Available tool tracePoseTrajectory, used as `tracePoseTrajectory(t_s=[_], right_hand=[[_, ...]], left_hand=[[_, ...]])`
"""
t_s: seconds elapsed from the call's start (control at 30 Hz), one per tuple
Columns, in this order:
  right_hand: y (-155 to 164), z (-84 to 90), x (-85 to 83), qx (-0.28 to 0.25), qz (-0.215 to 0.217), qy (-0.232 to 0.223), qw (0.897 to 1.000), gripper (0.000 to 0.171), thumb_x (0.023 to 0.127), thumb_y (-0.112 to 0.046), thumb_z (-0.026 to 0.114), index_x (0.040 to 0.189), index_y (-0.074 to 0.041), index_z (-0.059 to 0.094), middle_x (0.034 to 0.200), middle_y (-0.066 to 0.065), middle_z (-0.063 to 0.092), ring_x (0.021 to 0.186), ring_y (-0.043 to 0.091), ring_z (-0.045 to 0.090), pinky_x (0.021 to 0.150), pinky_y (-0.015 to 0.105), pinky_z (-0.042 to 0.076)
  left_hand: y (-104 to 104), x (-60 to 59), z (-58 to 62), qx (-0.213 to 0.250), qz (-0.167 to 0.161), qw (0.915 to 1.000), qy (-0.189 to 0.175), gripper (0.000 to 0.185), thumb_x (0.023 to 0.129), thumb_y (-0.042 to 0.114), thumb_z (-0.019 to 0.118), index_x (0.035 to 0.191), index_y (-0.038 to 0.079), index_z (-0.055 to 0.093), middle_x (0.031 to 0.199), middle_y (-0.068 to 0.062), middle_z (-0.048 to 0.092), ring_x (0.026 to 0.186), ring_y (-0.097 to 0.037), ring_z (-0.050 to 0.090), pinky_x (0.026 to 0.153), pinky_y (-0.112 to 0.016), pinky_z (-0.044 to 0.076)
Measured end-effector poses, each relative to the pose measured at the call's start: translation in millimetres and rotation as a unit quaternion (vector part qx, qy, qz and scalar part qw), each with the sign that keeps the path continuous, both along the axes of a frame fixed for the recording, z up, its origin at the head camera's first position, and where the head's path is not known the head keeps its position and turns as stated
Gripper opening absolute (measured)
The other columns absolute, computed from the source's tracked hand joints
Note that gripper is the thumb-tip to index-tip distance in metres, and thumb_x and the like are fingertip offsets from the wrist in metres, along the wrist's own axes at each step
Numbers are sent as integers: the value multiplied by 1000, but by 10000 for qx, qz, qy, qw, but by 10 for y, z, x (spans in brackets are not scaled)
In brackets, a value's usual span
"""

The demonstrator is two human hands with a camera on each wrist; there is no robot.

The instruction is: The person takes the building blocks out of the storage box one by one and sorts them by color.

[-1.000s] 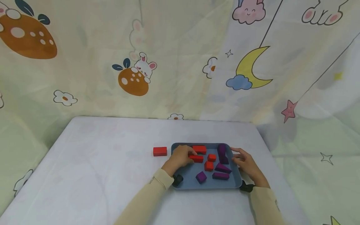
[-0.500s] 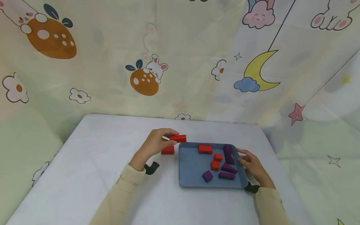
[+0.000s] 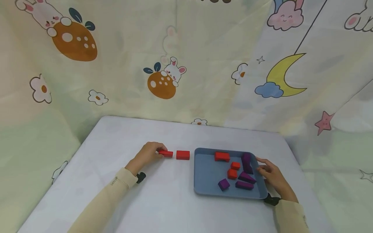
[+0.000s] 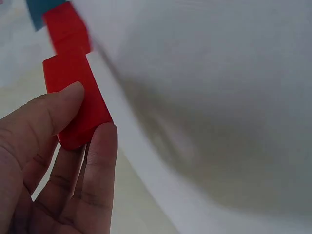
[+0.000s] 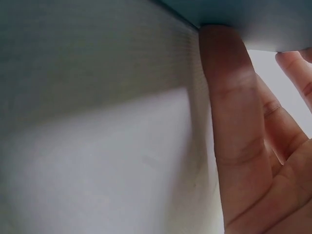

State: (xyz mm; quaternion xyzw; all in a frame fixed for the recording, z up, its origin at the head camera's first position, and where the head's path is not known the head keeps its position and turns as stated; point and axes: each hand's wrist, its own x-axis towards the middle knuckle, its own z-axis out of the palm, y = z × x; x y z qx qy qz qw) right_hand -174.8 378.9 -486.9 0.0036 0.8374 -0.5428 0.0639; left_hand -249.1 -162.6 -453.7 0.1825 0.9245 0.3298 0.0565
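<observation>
Red block [image 3: 166,153] pinched in left hand [image 3: 147,155]; right hand [image 3: 272,176] relaxed against tray [image 3: 208,181].

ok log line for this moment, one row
left hand: pinches red block on table | second red block: beside it, apart | right hand: at blue tray edge

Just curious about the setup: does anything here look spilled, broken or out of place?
Nothing stands out. Red and purple blocks lie loose in the blue tray, one red block sits on the table, and the left hand holds another red block beside it.
</observation>
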Motion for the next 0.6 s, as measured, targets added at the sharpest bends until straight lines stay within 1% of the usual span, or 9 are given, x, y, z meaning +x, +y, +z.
tracePoseTrajectory(t_s=[0.13,0.23,0.3,0.37,0.47,0.53,0.6], right_hand=[[26,6,4,-30,10,-3,10000,54,108,-2,61,158,7,43,133,40,64,98,-2,67,75,34,64],[44,-4,45,24,-90,-8,10000,54,108,-3,62,158,7,43,133,40,63,97,-1,67,74,33,64],[45,-4,59,76,-110,-12,9999,55,109,-3,61,159,7,41,135,40,62,97,-1,67,75,33,63],[40,-2,61,112,-99,-8,9999,56,109,-5,61,159,7,40,136,40,61,99,-1,66,76,32,63],[18,10,49,86,-27,-4,10000,55,110,-5,60,159,8,39,137,41,61,100,-1,66,77,31,63],[-1,23,31,23,-12,36,10000,54,110,-5,61,158,9,40,134,40,63,99,0,67,77,31,63],[-19,37,11,-49,12,77,10000,54,109,-4,60,157,11,40,133,40,63,98,1,68,77,31,63]], left_hand=[[43,-36,-95,-133,145,9996,-180,21,92,-4,81,108,10,80,102,-3,76,98,-24,66,96,-47,58],[82,-41,-116,-214,159,9995,-193,20,93,-2,81,109,10,80,104,-4,77,99,-25,67,98,-48,58],[91,-38,-107,-274,117,9994,-183,24,93,-1,81,115,9,79,109,-6,77,104,-27,68,100,-49,58],[93,-25,-80,-434,76,9989,-131,32,93,1,83,124,9,77,116,-8,77,110,-30,69,101,-50,57],[107,7,-10,-769,32,9969,181,47,91,7,86,136,10,73,126,-11,76,120,-34,69,102,-54,58],[139,23,41,-939,-1,9942,532,52,90,11,89,139,12,72,131,-11,75,125,-36,68,104,-57,55],[197,32,82,-1041,-108,9900,944,53,89,15,90,139,13,73,135,-10,74,129,-36,66,108,-59,52]])
